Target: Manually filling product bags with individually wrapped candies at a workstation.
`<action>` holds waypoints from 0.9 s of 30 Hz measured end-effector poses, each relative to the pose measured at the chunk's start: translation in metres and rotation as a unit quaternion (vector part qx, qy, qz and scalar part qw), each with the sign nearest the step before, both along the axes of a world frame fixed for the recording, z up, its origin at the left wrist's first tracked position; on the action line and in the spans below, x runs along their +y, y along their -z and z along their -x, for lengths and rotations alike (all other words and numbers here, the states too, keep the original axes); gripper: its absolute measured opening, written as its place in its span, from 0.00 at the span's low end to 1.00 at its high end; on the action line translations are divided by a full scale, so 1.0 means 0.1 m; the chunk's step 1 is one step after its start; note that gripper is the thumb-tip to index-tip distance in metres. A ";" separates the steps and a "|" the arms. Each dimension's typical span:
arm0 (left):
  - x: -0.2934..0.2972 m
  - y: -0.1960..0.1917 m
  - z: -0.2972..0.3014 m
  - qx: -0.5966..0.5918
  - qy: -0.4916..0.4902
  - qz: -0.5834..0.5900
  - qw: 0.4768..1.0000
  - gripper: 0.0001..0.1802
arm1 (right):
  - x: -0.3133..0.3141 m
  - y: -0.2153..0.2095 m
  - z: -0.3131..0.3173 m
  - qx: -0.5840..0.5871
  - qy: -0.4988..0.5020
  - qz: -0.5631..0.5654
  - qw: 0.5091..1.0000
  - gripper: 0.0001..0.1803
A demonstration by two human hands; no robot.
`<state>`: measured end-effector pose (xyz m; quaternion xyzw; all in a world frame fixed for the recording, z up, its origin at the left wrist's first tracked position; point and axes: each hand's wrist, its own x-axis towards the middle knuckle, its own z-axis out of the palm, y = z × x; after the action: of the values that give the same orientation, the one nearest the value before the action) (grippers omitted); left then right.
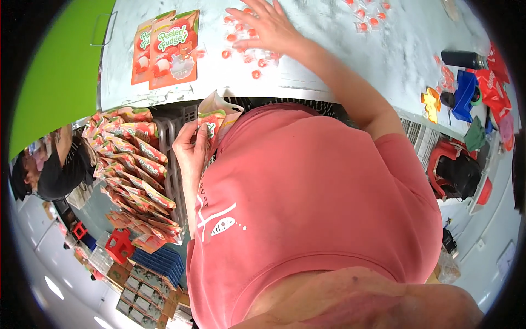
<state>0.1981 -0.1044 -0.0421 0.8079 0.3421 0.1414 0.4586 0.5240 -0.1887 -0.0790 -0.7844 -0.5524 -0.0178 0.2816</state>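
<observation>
My left hand (192, 147) grips a printed candy pouch (210, 122) at the table's near edge, against my body. The pouch's mouth gapes upward; what lies inside is hidden. On the white table my right hand (269, 30) lies spread, palm down, fingers apart, over a loose group of red candies in clear wrappers (256, 74). Some of these candies are under or beside the fingers. Left of them, two flat red and orange pouches (174, 52) overlap on the tabletop. Further right along the far edge is a second group of wrapped candies (373, 22).
At my left stands a grey plastic crate (171, 137) packed with rows of filled pouches (134, 175). A green panel (55, 66) borders the table. A dark bottle (463, 59), a blue holder (466, 96) and red bags (493, 90) crowd the right end. Another person (60, 170) works beyond the crate.
</observation>
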 end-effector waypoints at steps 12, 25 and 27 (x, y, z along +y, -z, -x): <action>0.07 -0.04 0.02 0.007 -0.023 0.023 0.999 0.10 | -0.34 0.24 0.15 -0.042 -0.133 0.066 0.988 0.52; 0.27 -0.16 -0.14 -0.076 -0.043 0.075 0.993 0.08 | 0.38 0.36 -0.28 -0.179 -0.139 -0.036 0.973 0.24; 0.32 -0.22 -0.22 -0.111 -0.040 0.086 0.989 0.08 | 0.48 0.46 -0.40 -0.159 -0.163 -0.030 0.973 0.20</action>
<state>0.2201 -0.0725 -0.0199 0.7302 0.3319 0.2183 0.5559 0.5639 -0.1409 -0.1251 -0.6623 -0.7095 -0.1129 0.2124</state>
